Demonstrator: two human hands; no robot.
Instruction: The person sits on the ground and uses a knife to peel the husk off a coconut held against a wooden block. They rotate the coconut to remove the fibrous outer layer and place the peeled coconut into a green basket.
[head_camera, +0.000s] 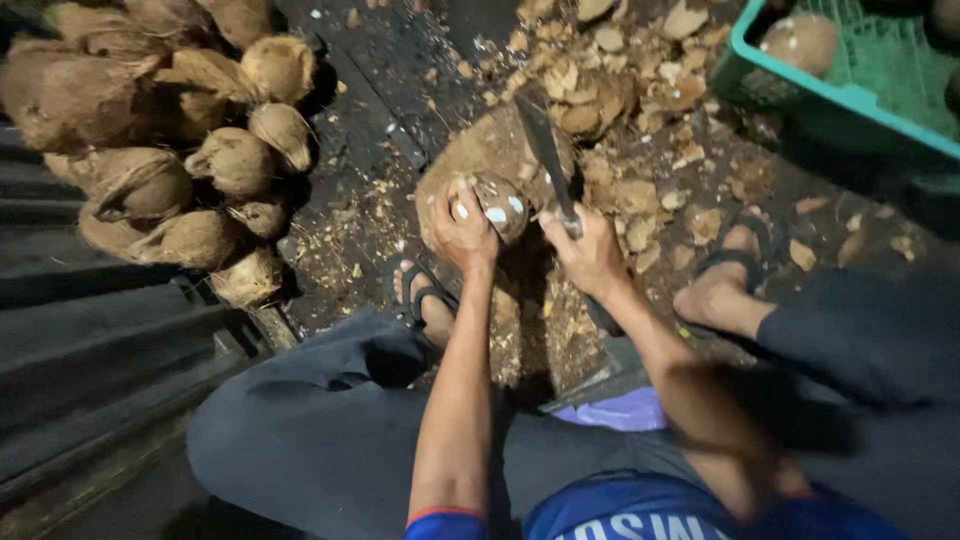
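A heap of husked coconuts (190, 150) is piled at the far left on the dark ground. Toward the middle, a partly shelled coconut (497, 205) is pressed onto a worn wooden block (480, 150), gripped from its left side by the left hand (462, 228). Just to its right, a cleaver (545, 155) is clenched by the handle in the right hand (590, 255); its long axis is tilted slightly left of upright, the blade pointed away from the person. Shell chips (640, 210) are scattered beyond, and a green crate (850, 100) is seen at the upper right.
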